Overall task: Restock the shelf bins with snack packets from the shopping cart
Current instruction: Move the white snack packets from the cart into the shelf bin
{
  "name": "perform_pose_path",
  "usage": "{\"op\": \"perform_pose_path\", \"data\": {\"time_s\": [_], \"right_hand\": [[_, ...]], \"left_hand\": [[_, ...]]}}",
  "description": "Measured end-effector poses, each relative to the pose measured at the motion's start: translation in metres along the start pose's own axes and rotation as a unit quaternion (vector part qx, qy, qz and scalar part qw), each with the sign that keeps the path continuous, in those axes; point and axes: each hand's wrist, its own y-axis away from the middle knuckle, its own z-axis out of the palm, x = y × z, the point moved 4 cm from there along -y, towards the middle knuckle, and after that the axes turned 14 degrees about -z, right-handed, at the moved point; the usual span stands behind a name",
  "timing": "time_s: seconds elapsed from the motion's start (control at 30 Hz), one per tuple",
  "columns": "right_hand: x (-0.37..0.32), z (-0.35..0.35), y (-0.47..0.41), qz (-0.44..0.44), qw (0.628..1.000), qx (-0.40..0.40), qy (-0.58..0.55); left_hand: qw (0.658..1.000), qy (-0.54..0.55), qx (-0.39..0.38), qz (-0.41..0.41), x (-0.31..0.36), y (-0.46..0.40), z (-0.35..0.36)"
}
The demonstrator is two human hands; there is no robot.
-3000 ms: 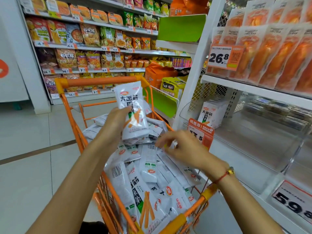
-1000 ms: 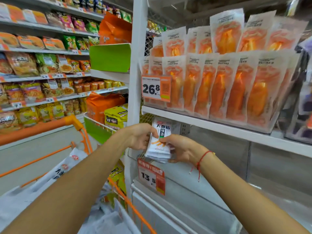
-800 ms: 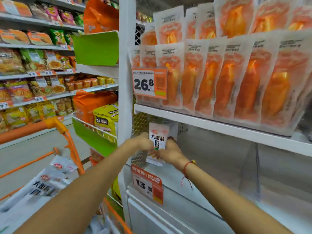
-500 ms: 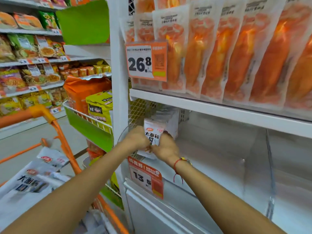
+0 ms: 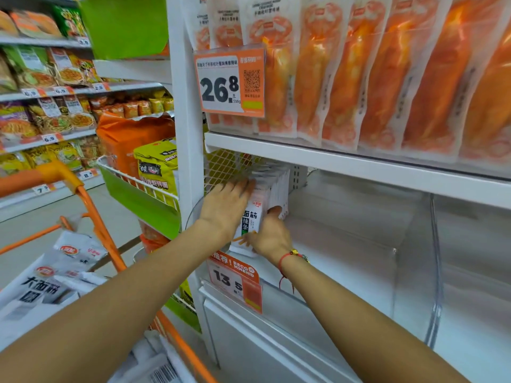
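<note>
Both hands had carried the packets (image 5: 250,225) from the cart (image 5: 94,217) into the shelf bin (image 5: 414,244), left hand (image 5: 225,208) flat against them, right hand (image 5: 269,236) gripping, best squared upright before release.

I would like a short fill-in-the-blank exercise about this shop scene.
1. Both hands hold white packets under the price tag that reads ____.
2. A ____ bracelet is on the right wrist.
3. The cart frame is ____.

Missing words: 26.8; red; orange
</note>
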Motion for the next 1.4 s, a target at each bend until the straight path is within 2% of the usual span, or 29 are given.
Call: {"op": "perform_pose_path", "data": {"time_s": [0.1,0.23,0.37,0.5,0.67,0.93,1.1,1.2,1.4], "right_hand": [[0.006,0.002,-0.002,0.019,0.999,-0.02,-0.031],[0.013,0.01,-0.006,0.047,0.993,-0.045,-0.097],[0.014,0.013,-0.009,0.029,0.997,-0.05,-0.058],[0.015,0.013,-0.008,0.025,0.995,-0.06,-0.069],[0.015,0.005,-0.01,-0.003,0.999,-0.014,-0.04],[0.013,0.004,-0.007,0.031,0.99,-0.084,-0.105],[0.003,-0.009,-0.003,0.04,0.99,-0.126,-0.055],[-0.003,-0.022,0.006,0.039,0.991,-0.119,-0.037],[-0.028,-0.06,0.043,-0.046,0.995,-0.038,-0.084]], "left_hand": [[0.999,-0.033,0.023,0.0,0.004,-0.004,0.003],[0.999,-0.048,0.018,0.004,0.001,-0.003,0.004],[0.998,-0.049,0.0,0.027,0.003,-0.004,0.004],[0.996,-0.089,0.008,0.027,0.004,-0.007,0.01],[0.996,-0.086,0.006,0.012,0.007,-0.011,0.011],[0.995,-0.093,-0.025,0.004,0.011,-0.012,0.004],[0.999,-0.045,-0.023,-0.01,0.005,-0.005,-0.005],[0.999,-0.026,-0.028,-0.017,-0.007,0.008,-0.012],[0.98,0.182,-0.067,-0.049,-0.042,0.056,-0.046]]}}
